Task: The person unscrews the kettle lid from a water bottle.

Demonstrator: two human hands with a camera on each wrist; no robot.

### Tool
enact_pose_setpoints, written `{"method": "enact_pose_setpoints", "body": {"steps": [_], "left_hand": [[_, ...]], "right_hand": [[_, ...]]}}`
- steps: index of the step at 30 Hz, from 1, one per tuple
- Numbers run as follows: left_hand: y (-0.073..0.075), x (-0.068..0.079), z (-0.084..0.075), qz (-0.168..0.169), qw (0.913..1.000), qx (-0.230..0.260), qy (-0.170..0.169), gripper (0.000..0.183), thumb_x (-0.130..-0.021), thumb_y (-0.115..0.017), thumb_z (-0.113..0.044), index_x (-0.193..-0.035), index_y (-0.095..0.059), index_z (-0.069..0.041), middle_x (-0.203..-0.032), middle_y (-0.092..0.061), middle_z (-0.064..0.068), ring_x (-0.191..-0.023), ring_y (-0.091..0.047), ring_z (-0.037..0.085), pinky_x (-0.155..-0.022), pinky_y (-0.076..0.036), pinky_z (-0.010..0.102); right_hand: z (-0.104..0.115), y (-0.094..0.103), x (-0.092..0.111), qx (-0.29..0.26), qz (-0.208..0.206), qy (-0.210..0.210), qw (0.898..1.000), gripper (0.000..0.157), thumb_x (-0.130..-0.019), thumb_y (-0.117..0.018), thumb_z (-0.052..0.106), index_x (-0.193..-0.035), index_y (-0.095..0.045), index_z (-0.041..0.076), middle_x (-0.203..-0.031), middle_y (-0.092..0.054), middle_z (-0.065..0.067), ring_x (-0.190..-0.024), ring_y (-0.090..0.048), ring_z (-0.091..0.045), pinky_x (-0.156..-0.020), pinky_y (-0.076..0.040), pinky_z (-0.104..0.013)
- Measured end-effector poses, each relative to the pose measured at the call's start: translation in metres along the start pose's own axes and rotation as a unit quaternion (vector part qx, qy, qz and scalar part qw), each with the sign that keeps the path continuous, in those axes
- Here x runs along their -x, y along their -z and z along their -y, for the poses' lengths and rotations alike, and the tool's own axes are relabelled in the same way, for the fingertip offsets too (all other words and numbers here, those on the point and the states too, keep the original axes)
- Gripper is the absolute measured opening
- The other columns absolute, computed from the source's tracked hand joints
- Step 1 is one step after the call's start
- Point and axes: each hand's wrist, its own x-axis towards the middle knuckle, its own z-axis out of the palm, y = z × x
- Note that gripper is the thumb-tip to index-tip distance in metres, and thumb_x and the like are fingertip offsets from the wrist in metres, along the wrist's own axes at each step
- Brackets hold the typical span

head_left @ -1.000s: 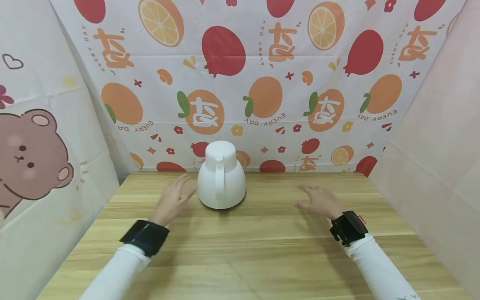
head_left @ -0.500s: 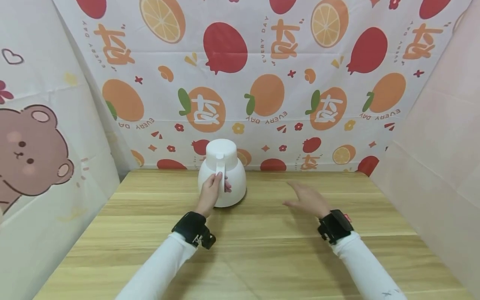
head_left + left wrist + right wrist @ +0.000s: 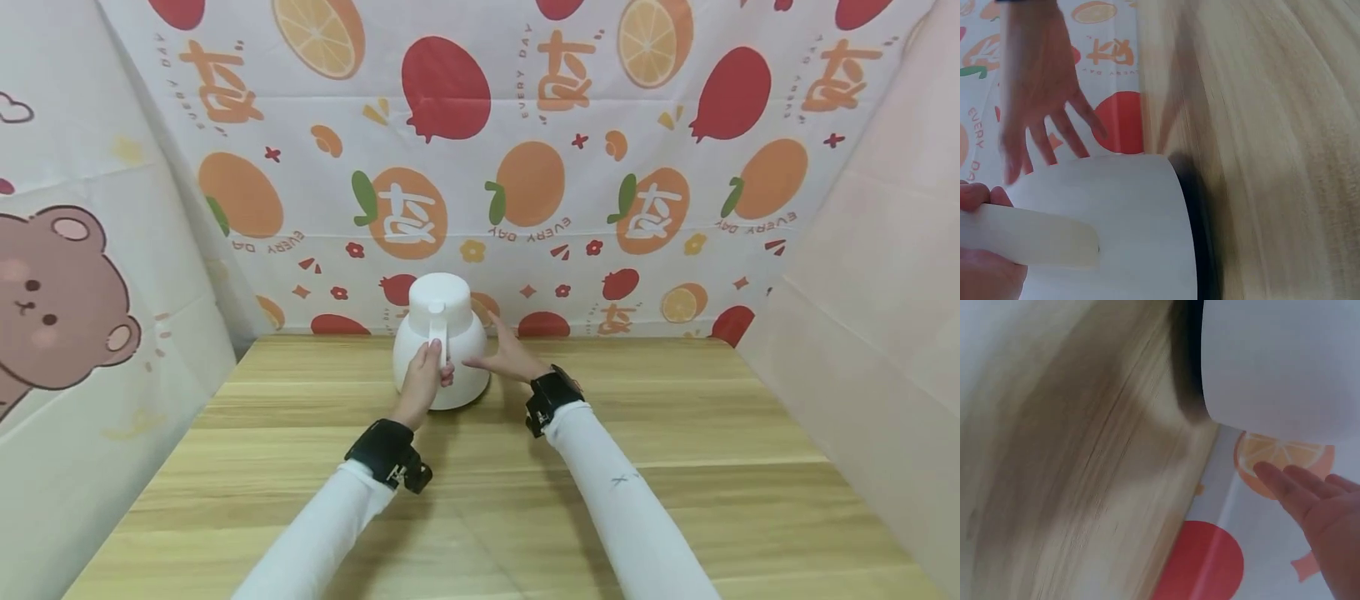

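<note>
A white thermal jug [image 3: 467, 354] with a handle facing me stands upright near the back of the wooden table. My left hand [image 3: 422, 383] grips that handle, fingers wrapped around it and thumb along its front; the left wrist view shows the handle [image 3: 1054, 240] inside the grip. At the jug's right side is my right hand [image 3: 512, 354], fingers spread and thumb apart, close to the body. In the right wrist view its fingers [image 3: 1291, 490] are extended beside the jug's wall [image 3: 1272, 369]; whether they touch it I cannot tell.
The wooden table [image 3: 480, 500] ends at a fruit-printed cloth [image 3: 585, 192] right behind the jug. Cloth walls stand on both sides, the left one [image 3: 172, 317] with a printed bear. Black camera straps circle both wrists.
My left hand moved right to the jug and took hold of its handle. My right hand came left, from over the table to the jug's right side. The jug stays in place.
</note>
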Motion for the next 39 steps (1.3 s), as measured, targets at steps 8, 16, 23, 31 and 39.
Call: {"method": "enact_pose_setpoints", "body": {"steps": [8,16,23,31,39], "left_hand": [[-0.002,0.0,-0.001,0.002,0.9998,0.016,-0.009,0.031,-0.105,-0.024,-0.028,-0.096,-0.04,-0.002,-0.066,-0.038,0.0,-0.059,-0.038,0.01,-0.062,-0.038,0.023],[-0.001,-0.001,0.001,0.017,0.9997,0.017,-0.004,0.033,-0.105,-0.024,-0.028,-0.096,-0.041,-0.001,-0.067,-0.04,0.0,-0.057,-0.039,0.009,-0.062,-0.038,0.023],[0.005,0.0,0.001,0.03,0.9994,0.01,-0.013,0.036,-0.105,-0.023,-0.028,-0.094,-0.041,0.001,-0.066,-0.039,0.0,-0.057,-0.039,0.011,-0.065,-0.038,0.025],[-0.002,0.017,0.0,0.057,0.9978,0.031,-0.011,0.032,-0.105,-0.023,-0.025,-0.091,-0.04,-0.001,-0.065,-0.036,0.0,-0.057,-0.036,0.01,-0.063,-0.037,0.024],[-0.017,0.04,-0.004,0.06,0.9968,0.051,-0.01,0.029,-0.105,-0.023,-0.022,-0.088,-0.039,-0.004,-0.063,-0.036,0.0,-0.056,-0.035,0.011,-0.059,-0.034,0.023]], "right_hand": [[-0.008,-0.014,-0.012,-0.04,0.025,0.004,0.999,0.106,-0.078,-0.074,0.028,-0.153,-0.001,0.012,-0.161,-0.009,-0.019,-0.141,-0.025,-0.038,-0.113,-0.027,-0.06],[-0.013,-0.023,-0.009,-0.069,0.011,-0.004,0.998,0.105,-0.079,-0.074,0.024,-0.153,-0.001,0.012,-0.158,-0.018,-0.02,-0.137,-0.033,-0.039,-0.11,-0.032,-0.061],[-0.011,-0.024,-0.007,-0.07,-0.011,0.029,0.997,0.106,-0.076,-0.076,0.023,-0.153,-0.005,0.012,-0.155,-0.024,-0.021,-0.133,-0.038,-0.038,-0.108,-0.036,-0.058],[-0.017,-0.017,0.003,-0.071,-0.002,0.079,0.994,0.107,-0.071,-0.079,0.017,-0.151,-0.009,0.016,-0.148,-0.031,-0.018,-0.128,-0.041,-0.034,-0.104,-0.041,-0.057],[-0.023,-0.011,0.024,-0.072,0.028,0.063,0.995,0.112,-0.071,-0.08,0.021,-0.152,-0.002,0.021,-0.153,-0.024,-0.016,-0.133,-0.036,-0.035,-0.106,-0.037,-0.061]]}}
